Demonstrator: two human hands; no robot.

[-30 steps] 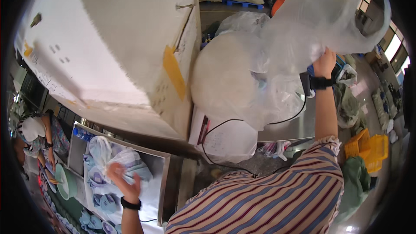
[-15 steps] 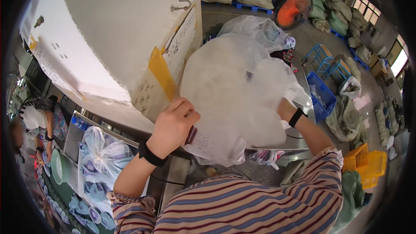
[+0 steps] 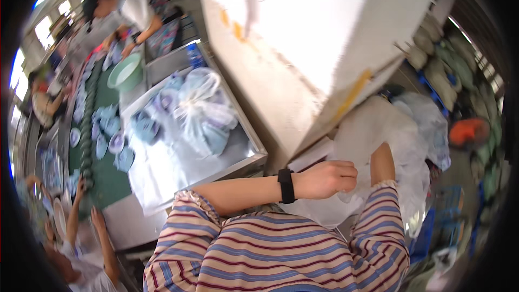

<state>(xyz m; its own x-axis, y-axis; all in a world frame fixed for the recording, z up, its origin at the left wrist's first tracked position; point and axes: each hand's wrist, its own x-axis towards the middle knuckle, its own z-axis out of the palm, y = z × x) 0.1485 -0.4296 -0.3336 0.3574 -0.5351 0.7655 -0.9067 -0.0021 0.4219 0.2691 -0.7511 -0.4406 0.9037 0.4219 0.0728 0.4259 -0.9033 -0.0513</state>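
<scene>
A large pile of translucent white plastic bags (image 3: 359, 130) lies in front of me, to the right of the pillar. Over its near left part is my left hand (image 3: 326, 178), its fingers curled closed. What they hold, if anything, does not show. A black band (image 3: 286, 186) circles that wrist. My right forearm (image 3: 383, 168) reaches into the plastic farther right, and the bags hide the fingers of that hand.
A white pillar (image 3: 270, 70) rises ahead. To the left, a metal tray table (image 3: 238, 159) bears a tied clear bag (image 3: 204, 111) of blue pieces. Beyond runs a green conveyor (image 3: 105, 176) with co-workers alongside. An orange fan (image 3: 469, 133) and sacks (image 3: 440, 70) stand at right.
My view has swung left, so the conveyor and tray table show more fully. My left hand no longer shows the dark red thing seen beneath it earlier. The right hand stays in the plastic.
</scene>
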